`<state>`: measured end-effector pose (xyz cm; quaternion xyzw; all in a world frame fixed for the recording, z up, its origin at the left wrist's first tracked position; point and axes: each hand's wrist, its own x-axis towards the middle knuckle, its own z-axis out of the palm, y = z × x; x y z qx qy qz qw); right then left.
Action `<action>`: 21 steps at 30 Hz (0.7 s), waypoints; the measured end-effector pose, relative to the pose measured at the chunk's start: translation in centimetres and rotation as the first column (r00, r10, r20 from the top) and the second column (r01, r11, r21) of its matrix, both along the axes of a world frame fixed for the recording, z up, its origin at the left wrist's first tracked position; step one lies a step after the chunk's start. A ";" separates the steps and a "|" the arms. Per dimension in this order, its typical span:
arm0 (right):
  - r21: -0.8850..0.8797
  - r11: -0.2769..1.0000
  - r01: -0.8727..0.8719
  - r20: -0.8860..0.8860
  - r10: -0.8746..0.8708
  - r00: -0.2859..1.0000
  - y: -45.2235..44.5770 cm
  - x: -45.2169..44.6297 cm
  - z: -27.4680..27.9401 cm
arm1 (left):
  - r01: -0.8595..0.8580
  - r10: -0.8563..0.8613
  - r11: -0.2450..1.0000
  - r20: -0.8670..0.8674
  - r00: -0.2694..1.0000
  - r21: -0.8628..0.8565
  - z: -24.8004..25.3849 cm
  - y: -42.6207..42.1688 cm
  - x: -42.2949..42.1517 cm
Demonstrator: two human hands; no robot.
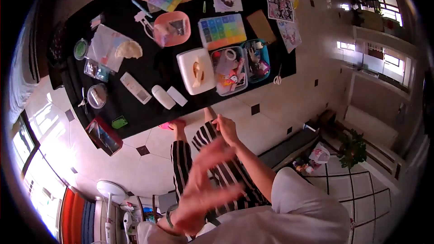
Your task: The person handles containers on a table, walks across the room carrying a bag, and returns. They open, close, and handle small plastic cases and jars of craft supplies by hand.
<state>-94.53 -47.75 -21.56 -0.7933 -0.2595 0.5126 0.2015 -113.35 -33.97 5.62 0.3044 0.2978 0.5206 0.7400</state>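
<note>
hovering over trousers [179,159]: left hand [195,196] fingers wide; right hand [227,130] curled, can't tell if holding; careless sweep could knock scissors [277,80] off table [140,118].

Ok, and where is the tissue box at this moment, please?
In the head view, the tissue box is by the near edge of the table, just left of the clear tub, below and right of the pink tray.

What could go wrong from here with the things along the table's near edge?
The scissors seem to jut past the near edge of the black table; a light knock might drop them. The red box at the near left corner could be nudged off likewise. The clear tub of small items might spill if bumped.
</note>
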 end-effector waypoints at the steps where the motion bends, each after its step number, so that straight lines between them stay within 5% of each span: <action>1: -0.048 0.999 -0.009 0.050 0.011 0.999 0.2 1.7 -0.5 | -0.016 0.006 0.996 0.113 0.994 0.087 0.4 0.9 1.6; 7: -0.054 0.996 -0.071 0.088 0.075 0.993 3.1 12.5 -1.1 | -0.105 -0.026 0.948 0.399 0.917 0.302 0.0 4.3 11.5; 15: -0.073 0.997 -0.003 0.111 0.012 0.994 7.2 22.1 -1.0 | -0.133 0.002 0.940 0.385 0.923 0.314 0.4 7.7 18.8; 21: 0.063 0.996 -0.070 0.349 0.044 0.936 10.5 27.5 -3.8 | -0.136 0.021 0.944 0.358 0.934 0.299 0.4 9.0 20.5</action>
